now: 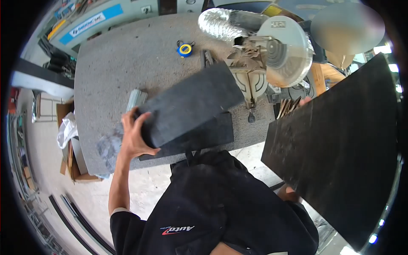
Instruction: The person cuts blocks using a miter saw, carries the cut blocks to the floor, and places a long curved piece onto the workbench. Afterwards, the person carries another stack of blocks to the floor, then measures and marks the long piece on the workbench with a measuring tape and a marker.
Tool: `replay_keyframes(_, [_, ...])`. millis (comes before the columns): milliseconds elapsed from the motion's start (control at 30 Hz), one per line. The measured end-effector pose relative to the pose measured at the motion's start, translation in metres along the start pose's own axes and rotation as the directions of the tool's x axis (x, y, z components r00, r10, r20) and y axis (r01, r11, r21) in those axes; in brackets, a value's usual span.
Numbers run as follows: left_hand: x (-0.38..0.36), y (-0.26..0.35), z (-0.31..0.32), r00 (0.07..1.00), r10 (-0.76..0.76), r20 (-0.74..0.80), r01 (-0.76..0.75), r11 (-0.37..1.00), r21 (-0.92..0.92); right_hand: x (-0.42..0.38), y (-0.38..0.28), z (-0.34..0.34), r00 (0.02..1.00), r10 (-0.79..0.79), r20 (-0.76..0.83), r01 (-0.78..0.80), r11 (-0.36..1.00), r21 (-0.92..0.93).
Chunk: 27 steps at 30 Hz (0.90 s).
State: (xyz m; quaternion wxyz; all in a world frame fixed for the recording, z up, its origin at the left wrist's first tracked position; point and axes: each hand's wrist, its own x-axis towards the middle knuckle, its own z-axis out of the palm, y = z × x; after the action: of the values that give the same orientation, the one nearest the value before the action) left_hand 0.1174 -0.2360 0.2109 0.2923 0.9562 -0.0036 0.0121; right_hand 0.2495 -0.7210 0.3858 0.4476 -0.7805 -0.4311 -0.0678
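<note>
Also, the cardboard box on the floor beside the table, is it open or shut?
Open: no flap covers the top of the cardboard box, and white plastic shows at its mouth.

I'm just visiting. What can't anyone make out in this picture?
Head view: most of the right hand, hidden behind the big black board.
Head view: part of the flat black panel on the grey table, covered by the dark grey rectangular board in the left hand.
Head view: markings on the blue-and-yellow tape measure, too small.
</note>
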Motion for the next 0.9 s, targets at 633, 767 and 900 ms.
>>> replay_keyframes(633, [0.19, 0.016, 0.152, 0.915, 0.348, 0.203, -0.38, 0.914, 0.144, -0.029, 0.032, 0.112, 0.755, 0.534, 0.381, -0.385, 0.831, -0.403])
replay_keyframes(767, [0.179, -0.002, 0.115, 0.994, 0.106, 0.01, -0.106, 0.991, 0.083, -0.013, 0.066, 0.129, 0.771, 0.452, 0.45, -0.216, 0.849, -0.483])
replay_keyframes(900, [0.132, -0.068, 0.063, 0.878, -0.27, -0.396, 0.191, 0.955, -0.227, 0.018, 0.093, 0.179, 0.77, 0.347, 0.535, -0.041, 0.864, -0.501])
